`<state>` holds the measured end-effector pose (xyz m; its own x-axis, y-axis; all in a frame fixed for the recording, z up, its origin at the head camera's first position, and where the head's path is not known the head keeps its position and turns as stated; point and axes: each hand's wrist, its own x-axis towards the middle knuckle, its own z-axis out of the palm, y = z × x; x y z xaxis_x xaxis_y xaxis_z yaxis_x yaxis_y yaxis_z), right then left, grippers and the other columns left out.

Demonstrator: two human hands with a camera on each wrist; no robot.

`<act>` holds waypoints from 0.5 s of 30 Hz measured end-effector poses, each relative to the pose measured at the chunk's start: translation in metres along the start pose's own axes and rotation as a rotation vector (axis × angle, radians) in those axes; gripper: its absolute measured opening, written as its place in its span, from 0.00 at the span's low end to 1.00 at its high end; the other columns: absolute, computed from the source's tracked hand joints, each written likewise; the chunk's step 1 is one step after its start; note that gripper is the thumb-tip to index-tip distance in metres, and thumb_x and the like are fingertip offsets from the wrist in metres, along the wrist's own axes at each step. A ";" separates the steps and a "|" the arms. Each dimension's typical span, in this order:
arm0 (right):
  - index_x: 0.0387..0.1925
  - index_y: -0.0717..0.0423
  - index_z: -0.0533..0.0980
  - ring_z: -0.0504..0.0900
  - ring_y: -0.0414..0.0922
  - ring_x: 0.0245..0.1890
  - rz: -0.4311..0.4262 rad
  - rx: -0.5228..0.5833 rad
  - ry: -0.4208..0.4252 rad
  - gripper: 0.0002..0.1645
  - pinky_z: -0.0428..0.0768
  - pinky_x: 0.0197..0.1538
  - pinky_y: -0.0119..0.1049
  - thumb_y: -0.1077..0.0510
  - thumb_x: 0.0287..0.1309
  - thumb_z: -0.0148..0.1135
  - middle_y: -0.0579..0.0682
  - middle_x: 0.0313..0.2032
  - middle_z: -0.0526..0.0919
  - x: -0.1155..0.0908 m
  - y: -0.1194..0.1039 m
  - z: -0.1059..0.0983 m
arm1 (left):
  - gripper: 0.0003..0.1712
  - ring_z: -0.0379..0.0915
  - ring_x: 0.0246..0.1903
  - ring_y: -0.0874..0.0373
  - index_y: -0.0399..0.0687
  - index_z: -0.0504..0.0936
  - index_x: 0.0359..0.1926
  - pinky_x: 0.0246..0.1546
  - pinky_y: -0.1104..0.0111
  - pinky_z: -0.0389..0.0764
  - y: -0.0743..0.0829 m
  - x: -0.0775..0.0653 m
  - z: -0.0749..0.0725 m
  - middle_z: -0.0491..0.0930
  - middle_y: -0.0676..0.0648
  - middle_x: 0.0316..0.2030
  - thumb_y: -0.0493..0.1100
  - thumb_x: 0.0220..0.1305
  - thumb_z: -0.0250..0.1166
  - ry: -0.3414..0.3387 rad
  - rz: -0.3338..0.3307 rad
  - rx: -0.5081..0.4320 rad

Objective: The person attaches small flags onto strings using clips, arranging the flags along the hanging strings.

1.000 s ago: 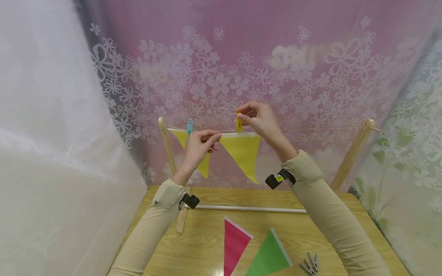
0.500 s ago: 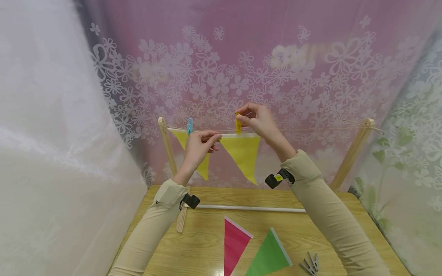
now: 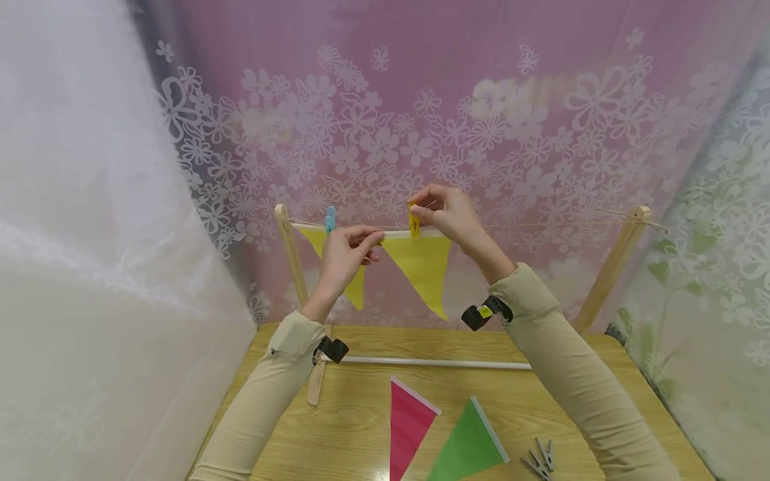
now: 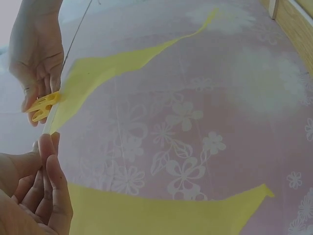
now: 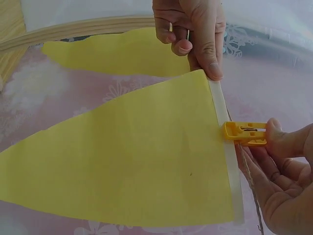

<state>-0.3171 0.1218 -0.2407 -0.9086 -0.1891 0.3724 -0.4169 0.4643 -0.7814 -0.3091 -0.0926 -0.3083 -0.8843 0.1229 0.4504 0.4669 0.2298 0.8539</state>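
Observation:
My left hand (image 3: 344, 255) pinches the top left corner of a yellow pennant (image 3: 422, 270) between thumb and fingers, against the twine (image 3: 529, 225). With thumb and fingers my right hand (image 3: 454, 215) grips a yellow clothespin (image 5: 244, 132). In the right wrist view the clothespin's front end overlaps the pennant's white top band (image 5: 232, 181), roughly midway along it, with the twine running just behind. To the left hangs another yellow pennant (image 3: 356, 290), partly hidden by my left hand. A light blue clothespin (image 3: 330, 219) sits at its top edge.
Two wooden posts (image 3: 613, 270) hold the twine at either end. A white rod (image 3: 433, 363) runs low across the table (image 3: 349, 434). On the tabletop lie a pink pennant (image 3: 409, 424), a green pennant (image 3: 469, 444) and several grey clothespins (image 3: 539, 461). A flowered curtain hangs behind.
My right hand has come down slightly with the yellow clothespin, whose lower end now overlaps the pennant's white band instead of standing above it. My left hand keeps its pinch on the corner.

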 end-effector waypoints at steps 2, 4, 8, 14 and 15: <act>0.48 0.61 0.82 0.86 0.52 0.44 -0.004 -0.002 -0.005 0.11 0.84 0.52 0.44 0.59 0.68 0.64 0.58 0.46 0.85 0.000 0.001 0.000 | 0.14 0.82 0.23 0.63 0.42 0.89 0.48 0.30 0.69 0.86 0.000 0.000 0.000 0.88 0.36 0.39 0.46 0.71 0.66 0.002 0.001 -0.003; 0.48 0.62 0.82 0.86 0.52 0.44 -0.004 -0.004 -0.012 0.12 0.84 0.53 0.44 0.59 0.68 0.64 0.58 0.47 0.85 0.000 0.001 -0.001 | 0.14 0.82 0.23 0.63 0.42 0.89 0.49 0.30 0.69 0.86 0.000 0.000 0.001 0.87 0.35 0.39 0.46 0.71 0.66 0.005 -0.002 -0.008; 0.49 0.62 0.82 0.86 0.53 0.45 0.001 -0.005 -0.030 0.12 0.84 0.53 0.44 0.59 0.68 0.64 0.59 0.48 0.85 0.000 0.003 -0.001 | 0.14 0.82 0.22 0.64 0.42 0.89 0.49 0.29 0.69 0.86 0.001 -0.001 0.002 0.88 0.38 0.38 0.45 0.71 0.66 0.017 -0.004 -0.009; 0.49 0.61 0.82 0.86 0.52 0.45 0.026 -0.017 -0.027 0.12 0.84 0.52 0.42 0.59 0.68 0.65 0.57 0.48 0.85 -0.001 0.003 0.000 | 0.14 0.82 0.21 0.65 0.42 0.89 0.48 0.29 0.69 0.86 0.003 -0.001 0.003 0.88 0.39 0.37 0.45 0.71 0.66 0.025 0.002 0.011; 0.49 0.60 0.82 0.86 0.52 0.45 0.028 -0.022 -0.025 0.11 0.84 0.52 0.42 0.59 0.68 0.65 0.57 0.47 0.85 -0.001 0.002 0.000 | 0.13 0.82 0.21 0.65 0.42 0.89 0.48 0.29 0.69 0.86 0.003 -0.001 0.003 0.88 0.39 0.37 0.45 0.71 0.66 0.027 0.003 0.016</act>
<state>-0.3172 0.1230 -0.2429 -0.9204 -0.1967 0.3377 -0.3907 0.4888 -0.7800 -0.3065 -0.0894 -0.3066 -0.8827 0.0976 0.4597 0.4690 0.2454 0.8484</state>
